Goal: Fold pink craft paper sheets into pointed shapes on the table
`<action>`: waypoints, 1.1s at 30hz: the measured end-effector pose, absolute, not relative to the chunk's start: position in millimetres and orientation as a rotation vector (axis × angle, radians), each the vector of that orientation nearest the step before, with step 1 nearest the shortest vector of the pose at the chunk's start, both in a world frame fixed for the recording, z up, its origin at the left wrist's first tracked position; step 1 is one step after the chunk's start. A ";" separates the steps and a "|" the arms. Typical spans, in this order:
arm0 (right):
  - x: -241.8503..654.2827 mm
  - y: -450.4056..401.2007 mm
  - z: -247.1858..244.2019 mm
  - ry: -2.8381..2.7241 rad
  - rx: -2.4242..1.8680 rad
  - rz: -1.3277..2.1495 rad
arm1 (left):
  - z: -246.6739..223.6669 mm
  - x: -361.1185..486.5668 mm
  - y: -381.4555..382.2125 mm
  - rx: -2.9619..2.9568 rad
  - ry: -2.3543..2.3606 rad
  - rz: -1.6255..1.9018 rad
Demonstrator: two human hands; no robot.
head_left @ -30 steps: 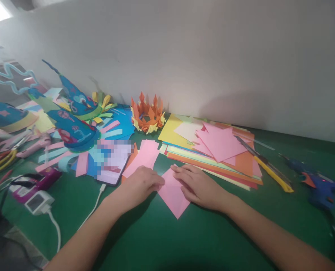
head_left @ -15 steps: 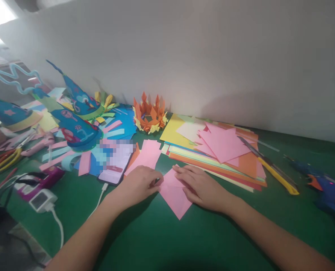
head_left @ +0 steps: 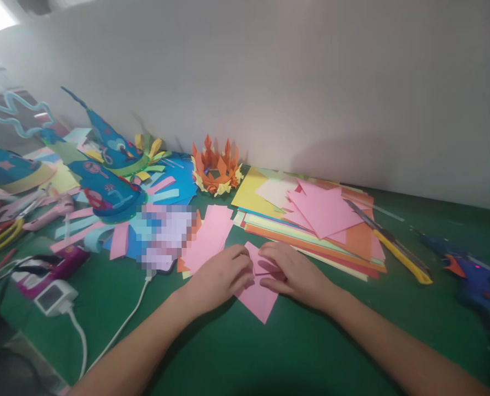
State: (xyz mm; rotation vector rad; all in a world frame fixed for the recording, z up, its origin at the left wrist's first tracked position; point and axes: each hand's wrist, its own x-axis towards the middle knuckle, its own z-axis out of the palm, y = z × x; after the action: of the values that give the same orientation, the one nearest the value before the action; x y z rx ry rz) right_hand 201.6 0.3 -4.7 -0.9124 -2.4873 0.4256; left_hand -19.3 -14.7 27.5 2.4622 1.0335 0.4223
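A pink sheet of paper, turned with one corner toward me, lies on the green table between my hands. A raised flap with a crease runs across its upper part. My left hand grips the paper's left side, fingers curled and bent toward the middle. From the other side, my right hand holds the flap's right edge between thumb and fingers. Both sets of fingertips partly hide the fold. Just behind my left hand lie pink paper strips.
Coloured paper sheets are stacked behind my right hand, with a yellow cutter knife on their right. A blue glue gun lies far right. An orange paper crown, a phone with a cable and blue cone hats stand left.
My left hand has moved right, onto the paper. The upper part of the pink sheet now shows a raised fold, and my right fingers have curled more. The view has shifted slightly.
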 end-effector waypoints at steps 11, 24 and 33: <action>198.9 2.0 3.8 -2.205 -1.252 0.503 | 9.5 -11.7 -16.3 2.546 1.120 0.542; 204.2 9.8 -2.9 -2.165 -1.281 0.304 | 6.5 -3.1 -19.7 2.689 1.195 0.341; 206.9 10.6 -3.3 -2.219 -1.110 0.336 | 5.6 -2.0 -16.1 2.606 1.128 0.509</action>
State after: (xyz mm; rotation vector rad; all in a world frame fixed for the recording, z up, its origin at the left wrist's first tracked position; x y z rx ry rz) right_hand 206.9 10.6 -3.3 -1.1103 -2.2186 0.3362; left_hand -2.0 -16.1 5.6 2.6064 1.1283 0.5091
